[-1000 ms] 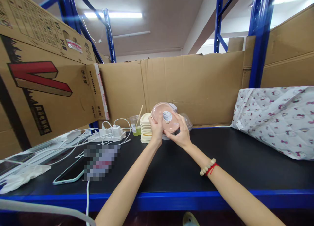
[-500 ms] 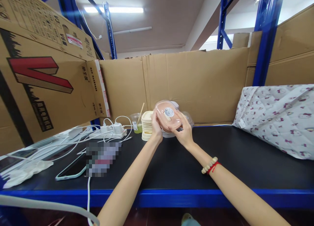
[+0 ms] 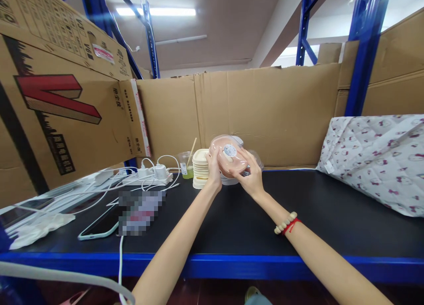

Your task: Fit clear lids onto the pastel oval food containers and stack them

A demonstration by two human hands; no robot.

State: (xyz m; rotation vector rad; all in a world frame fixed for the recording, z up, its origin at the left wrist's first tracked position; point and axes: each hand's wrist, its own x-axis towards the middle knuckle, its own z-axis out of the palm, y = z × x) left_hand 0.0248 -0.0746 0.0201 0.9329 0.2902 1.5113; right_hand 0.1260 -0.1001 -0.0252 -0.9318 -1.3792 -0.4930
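A pinkish food container (image 3: 236, 164) with a clear lid and a round label is held up above the black shelf top, tilted toward me. My left hand (image 3: 215, 171) is closed round its left side, its thumb resting on the lid. On the right edge, my right hand (image 3: 253, 176) grips it with bent fingers. Just left of my left hand stands a stack of cream-coloured containers (image 3: 200, 169). Clear plastic packaging (image 3: 256, 160) and a white rounded piece (image 3: 237, 140) show partly behind the held container.
A clear cup (image 3: 188, 171) with green liquid and a straw stands near the back. Left of it are a power strip (image 3: 162, 179) with white cables, a phone (image 3: 101, 223) and crumpled tissue (image 3: 41, 230). A patterned fabric bundle (image 3: 380, 163) lies right; cardboard (image 3: 265, 115) walls the back.
My left thumb has moved inward over the lid, near the label. The container stays held between both hands, and the whole view has shifted slightly.
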